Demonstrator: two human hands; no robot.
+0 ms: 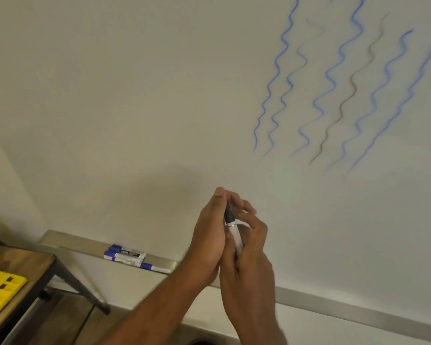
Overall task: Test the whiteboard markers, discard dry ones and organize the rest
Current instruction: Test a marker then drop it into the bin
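Note:
Both hands meet in front of the whiteboard (159,95), low in the middle of the view. My right hand (249,245) grips the white barrel of a marker (234,232) that points up. My left hand (209,235) is cupped round the marker's dark top end (228,214), fingers curled over it; whether that end is a cap or the tip is hidden. Several blue-capped markers (128,256) lie side by side on the metal tray (85,245) under the board. Several wavy test lines (334,90), most blue and one brownish grey, run down the board at upper right.
A wooden table with black metal legs (23,265) stands at the lower left, close to the tray's left end. On it lies a yellow plastic holder with dark slots (0,287). The board's metal frame (358,312) runs along the bottom right.

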